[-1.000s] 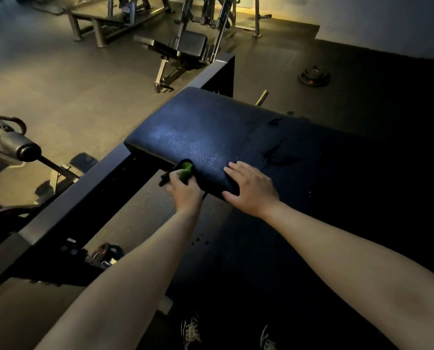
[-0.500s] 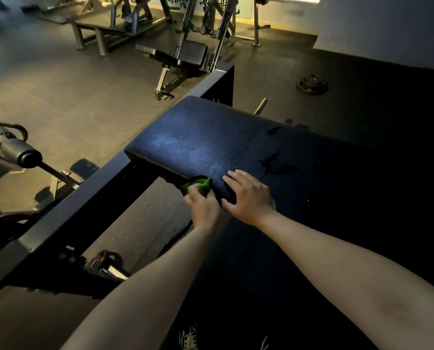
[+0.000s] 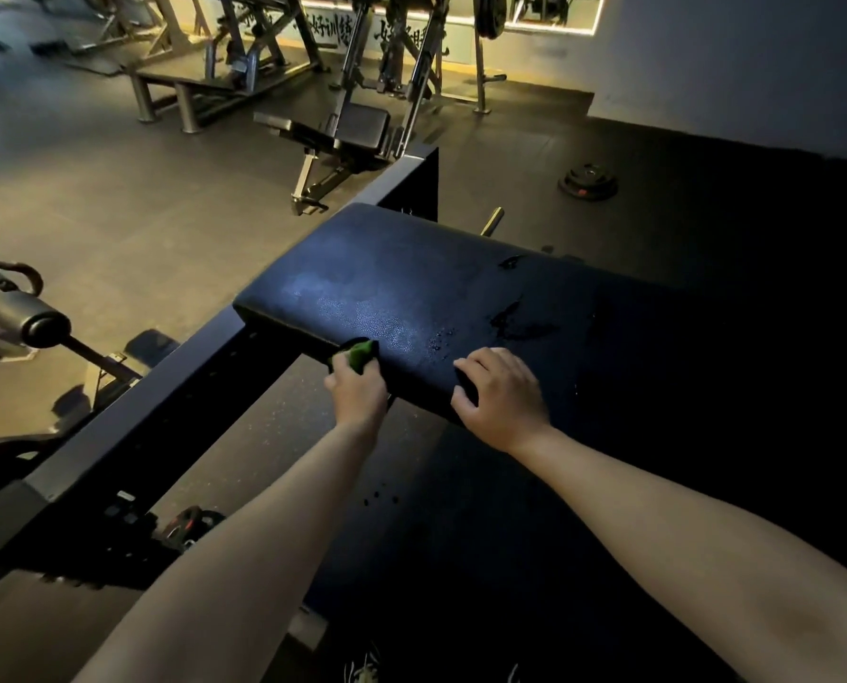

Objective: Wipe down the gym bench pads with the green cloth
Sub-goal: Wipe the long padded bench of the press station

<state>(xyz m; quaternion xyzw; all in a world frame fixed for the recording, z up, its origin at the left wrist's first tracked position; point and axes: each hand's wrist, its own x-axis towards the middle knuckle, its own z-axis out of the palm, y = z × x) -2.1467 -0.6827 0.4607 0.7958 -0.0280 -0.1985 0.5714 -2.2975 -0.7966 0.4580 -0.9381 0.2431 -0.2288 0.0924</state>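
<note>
Seen from above, a person's left hand [image 3: 357, 389] grips a bunched green cloth [image 3: 360, 353], fingers curled round it, pressing it against the near left edge of a dark padded gym bench pad [image 3: 401, 288]. Their right hand [image 3: 502, 399] rests on the pad's near edge just beside it, fingers relaxed and holding nothing. Wet patches [image 3: 515, 320] glisten on the pad beyond the right hand.

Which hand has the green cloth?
The left hand grips the cloth against the pad's near edge. The right hand just rests on the pad, holding nothing.
</note>
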